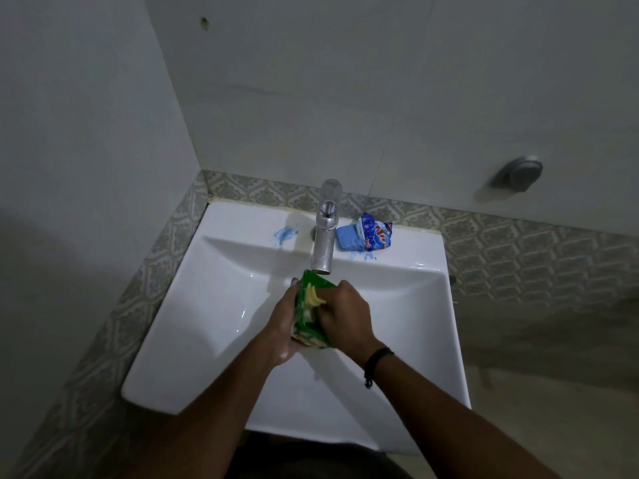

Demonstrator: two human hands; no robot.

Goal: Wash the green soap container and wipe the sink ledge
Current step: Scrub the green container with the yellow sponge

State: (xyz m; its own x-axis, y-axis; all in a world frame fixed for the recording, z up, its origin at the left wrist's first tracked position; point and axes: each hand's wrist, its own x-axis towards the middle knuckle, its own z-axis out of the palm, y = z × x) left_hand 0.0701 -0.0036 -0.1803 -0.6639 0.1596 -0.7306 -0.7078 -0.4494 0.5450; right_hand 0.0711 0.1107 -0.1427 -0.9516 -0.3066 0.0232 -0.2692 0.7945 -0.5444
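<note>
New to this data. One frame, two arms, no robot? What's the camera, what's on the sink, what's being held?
There is no robot here: a person works with bare hands. The single picture comes from a wide-angle camera worn on the person's head, looking forward and down, so the arms enter from the bottom edge.

The left hand holds the green soap container over the basin of the white sink, just below the spout of the chrome tap. The right hand grips it from the other side, fingers curled at its yellowish inside. I cannot tell whether water is running.

On the back ledge, right of the tap, lies a blue soap bar partly in its torn blue wrapper. Blue smears mark the ledge left of the tap.
</note>
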